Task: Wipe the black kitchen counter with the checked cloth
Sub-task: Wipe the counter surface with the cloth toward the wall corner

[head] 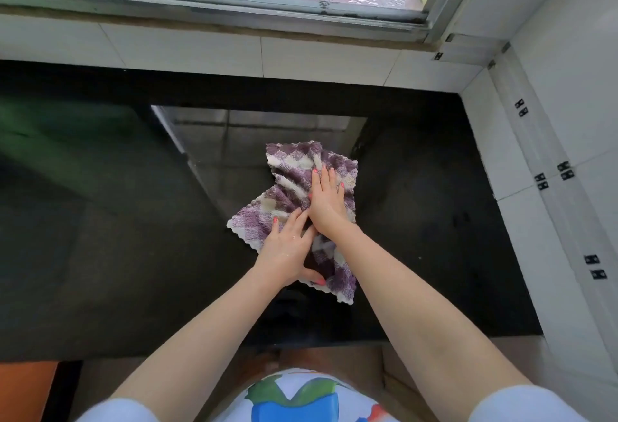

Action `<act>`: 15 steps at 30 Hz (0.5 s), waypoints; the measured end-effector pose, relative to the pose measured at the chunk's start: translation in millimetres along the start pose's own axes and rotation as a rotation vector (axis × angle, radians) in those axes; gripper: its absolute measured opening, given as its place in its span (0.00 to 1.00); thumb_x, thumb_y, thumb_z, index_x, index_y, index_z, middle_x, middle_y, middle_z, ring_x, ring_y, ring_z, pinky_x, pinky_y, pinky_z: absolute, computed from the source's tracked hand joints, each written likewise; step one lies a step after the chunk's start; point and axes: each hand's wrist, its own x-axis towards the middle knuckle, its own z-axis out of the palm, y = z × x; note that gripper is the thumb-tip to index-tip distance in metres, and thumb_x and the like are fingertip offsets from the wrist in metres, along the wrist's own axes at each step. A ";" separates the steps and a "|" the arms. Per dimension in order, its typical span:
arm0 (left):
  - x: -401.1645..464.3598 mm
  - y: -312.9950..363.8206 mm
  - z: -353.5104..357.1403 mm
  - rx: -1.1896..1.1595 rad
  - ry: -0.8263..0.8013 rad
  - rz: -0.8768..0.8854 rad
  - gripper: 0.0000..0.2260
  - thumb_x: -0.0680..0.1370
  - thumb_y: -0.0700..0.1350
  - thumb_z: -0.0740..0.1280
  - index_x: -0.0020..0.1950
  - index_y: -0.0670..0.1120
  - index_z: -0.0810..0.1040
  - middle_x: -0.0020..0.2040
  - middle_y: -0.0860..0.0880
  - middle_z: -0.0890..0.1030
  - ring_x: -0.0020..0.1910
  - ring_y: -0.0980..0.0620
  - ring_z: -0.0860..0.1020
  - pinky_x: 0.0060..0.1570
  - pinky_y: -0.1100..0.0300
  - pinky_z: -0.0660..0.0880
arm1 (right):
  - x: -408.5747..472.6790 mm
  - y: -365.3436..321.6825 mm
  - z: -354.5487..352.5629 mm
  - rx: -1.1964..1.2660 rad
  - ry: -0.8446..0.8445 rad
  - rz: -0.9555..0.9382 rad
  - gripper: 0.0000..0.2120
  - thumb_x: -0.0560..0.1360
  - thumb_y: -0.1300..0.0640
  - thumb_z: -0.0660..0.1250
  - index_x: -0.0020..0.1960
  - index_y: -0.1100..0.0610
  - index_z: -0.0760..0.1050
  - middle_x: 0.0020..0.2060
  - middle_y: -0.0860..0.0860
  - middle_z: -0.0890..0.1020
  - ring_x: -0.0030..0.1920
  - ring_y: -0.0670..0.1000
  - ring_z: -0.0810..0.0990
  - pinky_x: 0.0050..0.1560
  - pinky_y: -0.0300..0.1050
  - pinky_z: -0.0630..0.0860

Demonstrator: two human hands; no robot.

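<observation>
A purple and cream checked cloth lies crumpled on the glossy black kitchen counter, a little right of centre. My right hand presses flat on the cloth's upper part, fingers together and pointing away from me. My left hand lies on the cloth's lower left part, fingers spread, thumb resting near the cloth's near edge. The two hands touch at the wrist. Part of the cloth is hidden under both palms.
White tiled walls bound the counter at the back and on the right. A window frame runs above the back tiles. The counter's front edge is near my body. An orange surface shows at lower left.
</observation>
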 end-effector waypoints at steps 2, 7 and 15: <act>-7.0 1.9 3.7 0.007 -0.009 0.011 0.52 0.67 0.67 0.70 0.79 0.45 0.46 0.79 0.47 0.42 0.78 0.46 0.41 0.74 0.42 0.46 | -7.9 1.8 2.2 0.007 0.010 -0.016 0.36 0.79 0.70 0.56 0.78 0.59 0.39 0.78 0.56 0.40 0.78 0.56 0.35 0.76 0.54 0.38; -23.2 9.7 11.5 0.005 -0.008 0.025 0.51 0.67 0.67 0.69 0.79 0.45 0.46 0.79 0.46 0.43 0.78 0.46 0.40 0.75 0.41 0.48 | -27.1 4.6 6.3 -0.025 0.006 -0.042 0.35 0.79 0.70 0.55 0.78 0.58 0.39 0.78 0.55 0.40 0.78 0.55 0.36 0.76 0.52 0.37; -33.4 21.3 20.7 0.017 -0.010 0.060 0.49 0.69 0.66 0.69 0.78 0.44 0.48 0.79 0.44 0.44 0.78 0.43 0.41 0.73 0.38 0.47 | -48.4 13.4 13.5 0.003 -0.014 -0.097 0.31 0.80 0.68 0.51 0.78 0.58 0.41 0.79 0.55 0.41 0.78 0.54 0.37 0.76 0.51 0.36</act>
